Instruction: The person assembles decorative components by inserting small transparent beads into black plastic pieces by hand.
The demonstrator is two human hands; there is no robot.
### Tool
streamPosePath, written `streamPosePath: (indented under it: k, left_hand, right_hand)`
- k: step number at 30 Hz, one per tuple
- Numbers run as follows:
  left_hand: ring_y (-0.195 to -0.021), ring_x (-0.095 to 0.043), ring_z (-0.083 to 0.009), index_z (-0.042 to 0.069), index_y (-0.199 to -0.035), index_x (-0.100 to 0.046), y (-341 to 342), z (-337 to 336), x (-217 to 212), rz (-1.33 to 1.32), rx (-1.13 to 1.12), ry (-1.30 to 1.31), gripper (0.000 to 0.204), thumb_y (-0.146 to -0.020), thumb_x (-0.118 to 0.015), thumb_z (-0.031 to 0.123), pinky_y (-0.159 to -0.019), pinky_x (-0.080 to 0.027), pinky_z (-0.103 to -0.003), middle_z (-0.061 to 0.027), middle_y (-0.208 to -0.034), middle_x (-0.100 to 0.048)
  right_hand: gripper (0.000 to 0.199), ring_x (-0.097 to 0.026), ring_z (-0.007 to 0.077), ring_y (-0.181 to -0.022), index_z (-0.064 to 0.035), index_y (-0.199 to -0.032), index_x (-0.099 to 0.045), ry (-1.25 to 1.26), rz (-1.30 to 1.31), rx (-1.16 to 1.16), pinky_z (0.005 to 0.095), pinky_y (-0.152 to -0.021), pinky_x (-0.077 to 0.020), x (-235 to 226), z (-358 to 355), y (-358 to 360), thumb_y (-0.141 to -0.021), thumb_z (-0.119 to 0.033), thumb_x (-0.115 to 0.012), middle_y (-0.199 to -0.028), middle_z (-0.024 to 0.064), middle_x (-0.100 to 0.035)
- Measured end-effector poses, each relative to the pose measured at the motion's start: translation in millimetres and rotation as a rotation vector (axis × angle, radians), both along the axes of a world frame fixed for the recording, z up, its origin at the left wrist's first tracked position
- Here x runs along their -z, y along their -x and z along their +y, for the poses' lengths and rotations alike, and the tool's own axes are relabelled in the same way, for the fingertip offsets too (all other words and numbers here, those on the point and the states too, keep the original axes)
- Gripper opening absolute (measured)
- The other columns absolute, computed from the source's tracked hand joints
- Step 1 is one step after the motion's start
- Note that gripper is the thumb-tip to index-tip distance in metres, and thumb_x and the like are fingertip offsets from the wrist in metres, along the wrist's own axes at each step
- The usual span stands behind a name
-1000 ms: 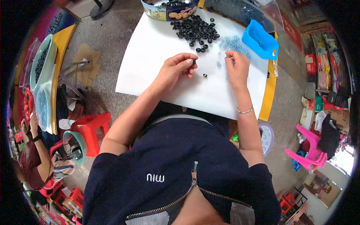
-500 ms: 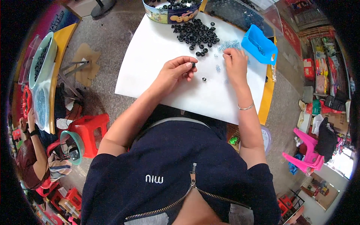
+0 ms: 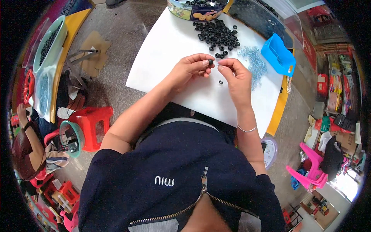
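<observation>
My left hand (image 3: 189, 71) pinches a small round black part (image 3: 211, 62) between thumb and fingertips, above the white sheet (image 3: 154, 58). Close beside it on the right, my right hand (image 3: 239, 83) is closed in a pinch on a tiny pale piece (image 3: 218, 65), too small to make out well. The two sets of fingertips are nearly touching. Beyond them lies a heap of black ring-shaped parts (image 3: 218, 34). Tiny clear-blue pieces (image 3: 257, 65) are spread to the right of my right hand. One small black part with a pale centre (image 3: 220, 82) lies alone below the fingertips.
A bright blue tray (image 3: 288, 69) stands at the table's right edge. At the far edge is a round printed tin (image 3: 185, 11) holding more black parts. On the left, another person's arm (image 3: 34, 141) is near a table with a pale green basin (image 3: 61, 34); a red stool (image 3: 92, 116) stands nearby.
My right hand has moved left from the clear-blue pieces to my left hand's fingertips, now pinching a tiny piece. My left hand still holds the black part. The whole view has shifted slightly.
</observation>
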State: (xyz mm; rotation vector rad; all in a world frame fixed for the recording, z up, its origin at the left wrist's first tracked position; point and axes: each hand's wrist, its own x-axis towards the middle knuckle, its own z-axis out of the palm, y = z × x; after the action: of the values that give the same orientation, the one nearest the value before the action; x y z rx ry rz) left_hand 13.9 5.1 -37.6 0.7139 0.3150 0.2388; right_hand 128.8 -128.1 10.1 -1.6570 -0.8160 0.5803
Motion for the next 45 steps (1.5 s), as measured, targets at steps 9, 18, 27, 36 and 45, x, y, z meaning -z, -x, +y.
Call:
streamPosePath:
  k: [9,18,27,36,45]
  left_hand:
    - [-0.075,-0.063,-0.0116,-0.002,-0.119,-0.056,-0.8,6.1,6.4,-0.059,0.020,0.124,0.027,-0.094,-0.052,0.008,-0.070,-0.054,-0.023,-0.0111,-0.095,-0.065]
    - [-0.075,-0.063,-0.0135,-0.004,-0.119,-0.052,-0.4,5.1,2.5,-0.068,0.001,0.143,0.029,-0.093,-0.054,0.010,-0.069,-0.055,-0.024,-0.0117,-0.095,-0.065]
    - [-0.075,-0.065,-0.0145,-0.002,-0.111,-0.058,-1.9,1.2,3.9,-0.040,0.031,0.047,0.021,-0.093,-0.056,0.010,-0.070,-0.054,-0.026,-0.0088,-0.091,-0.066]
    - [-0.072,-0.060,-0.0107,-0.001,-0.107,-0.061,-2.1,0.1,4.0,-0.044,0.047,0.069,0.019,-0.092,-0.058,0.011,-0.068,-0.051,-0.024,-0.0058,-0.089,-0.064]
    - [-0.074,-0.061,-0.0095,-0.002,-0.112,-0.059,1.3,2.0,-1.8,-0.025,0.089,0.124,0.022,-0.093,-0.054,0.008,-0.070,-0.053,-0.023,-0.0073,-0.094,-0.064]
  right_hand:
    - [0.014,-0.055,0.0077,-0.074,-0.0015,-0.095,-0.065,0.008,-0.083,0.084,0.0225,-0.070,-0.0456,-7.0,3.5,8.5,-0.083,-0.009,-0.067,-0.084,0.0019,-0.065]
    - [0.012,-0.055,0.0070,-0.077,-0.0009,-0.096,-0.065,-0.019,-0.082,0.076,0.0222,-0.072,-0.0454,-8.3,3.1,11.7,-0.085,-0.007,-0.065,-0.088,0.0017,-0.065]
    - [0.008,-0.056,0.0199,-0.078,-0.0023,-0.088,-0.064,0.004,-0.378,0.025,0.0311,-0.073,-0.0451,-8.9,12.6,14.1,-0.081,-0.007,-0.064,-0.081,0.0072,-0.062]
    - [0.010,-0.055,0.0154,-0.073,-0.0028,-0.087,-0.060,0.075,-0.357,-0.004,0.0268,-0.070,-0.0438,-14.0,13.1,10.5,-0.082,-0.010,-0.065,-0.079,0.0041,-0.061]
    - [0.009,-0.052,0.0066,-0.074,-0.0034,-0.090,-0.059,-0.006,0.240,-0.037,0.0217,-0.069,-0.0429,-9.5,11.2,-8.1,-0.085,-0.008,-0.065,-0.081,-0.0011,-0.059]
